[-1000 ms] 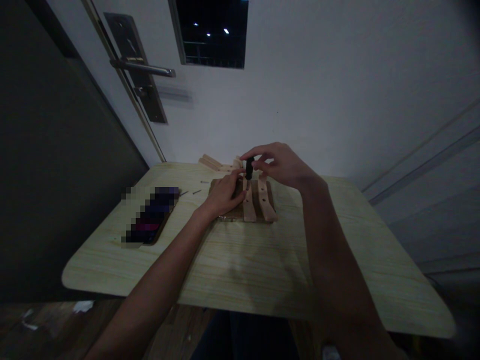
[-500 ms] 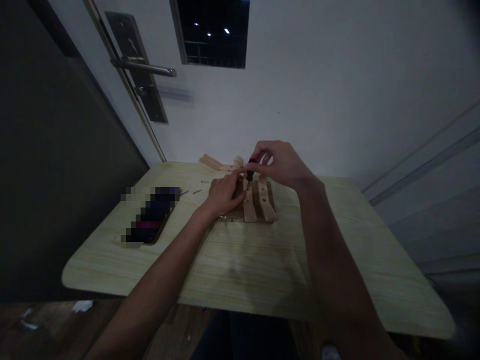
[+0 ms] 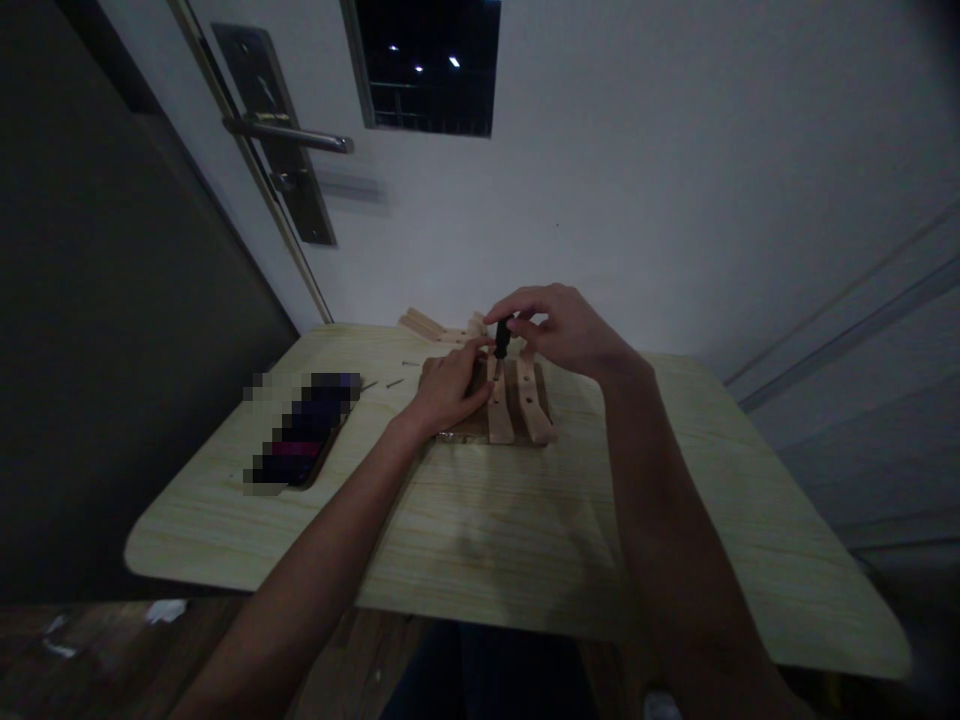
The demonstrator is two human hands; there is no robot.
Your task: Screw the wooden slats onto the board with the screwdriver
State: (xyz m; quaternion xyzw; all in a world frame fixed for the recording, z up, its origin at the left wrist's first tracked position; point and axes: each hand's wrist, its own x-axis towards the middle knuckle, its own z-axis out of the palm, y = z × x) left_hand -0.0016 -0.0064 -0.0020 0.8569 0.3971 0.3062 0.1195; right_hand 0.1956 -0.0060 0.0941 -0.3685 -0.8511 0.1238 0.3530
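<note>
A screwdriver with a short black handle (image 3: 502,338) is held in the fingers of my right hand (image 3: 564,325). It stands nearly upright, its shaft pointing down at a pale wooden strip (image 3: 500,422) with holes in it. My left hand (image 3: 448,385) is braced against that strip, thumb on the near side and fingers on the far side, steadying it on a brown board (image 3: 459,434). A second bent wooden strip (image 3: 531,408), also with holes, lies on the board to the right. The screwdriver's tip is too small to make out clearly.
More pale wooden pieces (image 3: 431,328) lie behind my left hand. Several screws (image 3: 394,383) are scattered to its left, near a phone (image 3: 307,430) with a blurred screen. The light wooden table (image 3: 480,540) stands against a white door with a metal handle (image 3: 300,137).
The fingers of my right hand have shifted on the screwdriver handle, the index finger now stretched over its top, and the handle stands more upright. My left hand has stayed in place.
</note>
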